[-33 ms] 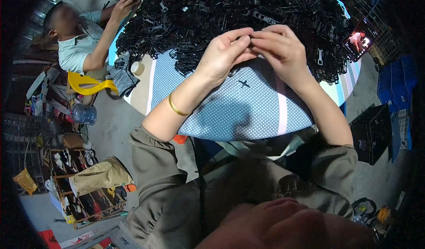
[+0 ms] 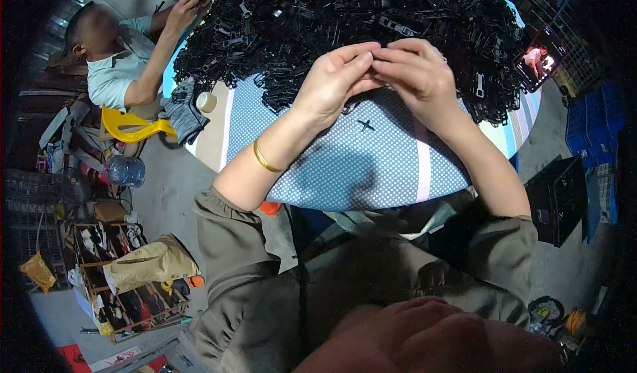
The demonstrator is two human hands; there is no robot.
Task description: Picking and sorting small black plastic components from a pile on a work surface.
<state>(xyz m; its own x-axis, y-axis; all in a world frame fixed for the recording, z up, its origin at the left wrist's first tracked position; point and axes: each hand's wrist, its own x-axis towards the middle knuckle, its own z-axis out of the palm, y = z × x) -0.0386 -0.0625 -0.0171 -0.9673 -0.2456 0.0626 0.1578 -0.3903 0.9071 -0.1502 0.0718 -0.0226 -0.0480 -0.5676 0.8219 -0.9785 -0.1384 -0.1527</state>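
My left hand (image 2: pixel 336 81) and my right hand (image 2: pixel 424 74) meet fingertip to fingertip above the near edge of a big heap of small black plastic parts (image 2: pixel 305 28). Both hands are closed in a pinch. Whatever lies between the fingertips is hidden by the fingers. Below them, a small black cross-shaped piece (image 2: pixel 365 126) rests on the patterned tablecloth (image 2: pixel 338 174). A gold bangle (image 2: pixel 265 156) circles my left wrist.
Across the table at the far left sits another person (image 2: pixel 109 74), hands raised by the heap. A tape roll (image 2: pixel 206 102) and grey cloth (image 2: pixel 188 117) lie at the left edge. A phone (image 2: pixel 541 58) stands on the right. Blue crates (image 2: pixel 590 127) are beyond it.
My right hand has shifted very slightly, its fingers still close against my left fingertips. Nothing else has visibly moved.
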